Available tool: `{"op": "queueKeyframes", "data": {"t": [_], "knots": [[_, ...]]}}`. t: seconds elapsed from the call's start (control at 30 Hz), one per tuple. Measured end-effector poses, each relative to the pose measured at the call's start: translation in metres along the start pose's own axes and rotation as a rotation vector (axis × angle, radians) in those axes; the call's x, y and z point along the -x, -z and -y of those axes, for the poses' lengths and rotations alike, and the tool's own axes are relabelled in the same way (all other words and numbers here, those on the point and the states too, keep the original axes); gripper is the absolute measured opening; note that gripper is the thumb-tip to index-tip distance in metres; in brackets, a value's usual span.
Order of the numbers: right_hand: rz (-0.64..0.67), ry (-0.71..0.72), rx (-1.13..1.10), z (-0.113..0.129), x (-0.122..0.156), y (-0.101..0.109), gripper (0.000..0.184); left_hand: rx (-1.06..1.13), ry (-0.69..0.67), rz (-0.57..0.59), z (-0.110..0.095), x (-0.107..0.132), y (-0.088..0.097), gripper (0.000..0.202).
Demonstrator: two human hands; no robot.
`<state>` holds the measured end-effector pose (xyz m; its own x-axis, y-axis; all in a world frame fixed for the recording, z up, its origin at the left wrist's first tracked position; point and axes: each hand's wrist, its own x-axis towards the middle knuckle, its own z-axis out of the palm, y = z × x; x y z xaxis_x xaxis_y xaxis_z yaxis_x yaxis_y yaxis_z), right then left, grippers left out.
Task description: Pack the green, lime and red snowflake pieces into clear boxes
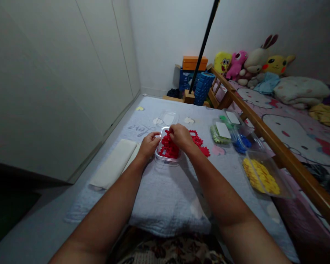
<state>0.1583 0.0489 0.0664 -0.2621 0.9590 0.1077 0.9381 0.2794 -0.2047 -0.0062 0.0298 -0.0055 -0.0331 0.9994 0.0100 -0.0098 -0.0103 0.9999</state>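
A clear plastic container [169, 159] holds a heap of red gear-shaped plastic pieces [168, 147]. My left hand [148, 147] lies along its left side, thumb and forefinger apart at the rim; it appears to touch the wall without gripping. Over the container's far right part is my right hand [180, 135], closed, its fingertips pinching a red piece above the heap. The fingertips are partly hidden. More red gear pieces [197, 139] lie on the cloth just right of the container, partly behind my right hand and wrist.
A clear lid [169, 118] lies beyond the container. Folded off-white cloth [114, 165] is at left. On the right stand tubs of green pieces [220, 136], blue pieces [242, 143] and yellow pieces [261, 176], beside a wooden bed rail [280, 143]. A black pole [205, 46] rises behind.
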Motion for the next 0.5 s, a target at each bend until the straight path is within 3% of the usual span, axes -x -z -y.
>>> {"op": "queueKeyframes", "data": {"t": [0.23, 0.5], "knots": [[0.028, -0.049, -0.006, 0.012, -0.011, -0.006, 0.025, -0.029, -0.016, -0.021, 0.006, -0.002, 0.001, 0.043], [-0.101, -0.047, -0.344, 0.002, -0.005, -0.004, 0.015, -0.032, -0.028, -0.029, 0.005, -0.002, 0.001, 0.044]]}}
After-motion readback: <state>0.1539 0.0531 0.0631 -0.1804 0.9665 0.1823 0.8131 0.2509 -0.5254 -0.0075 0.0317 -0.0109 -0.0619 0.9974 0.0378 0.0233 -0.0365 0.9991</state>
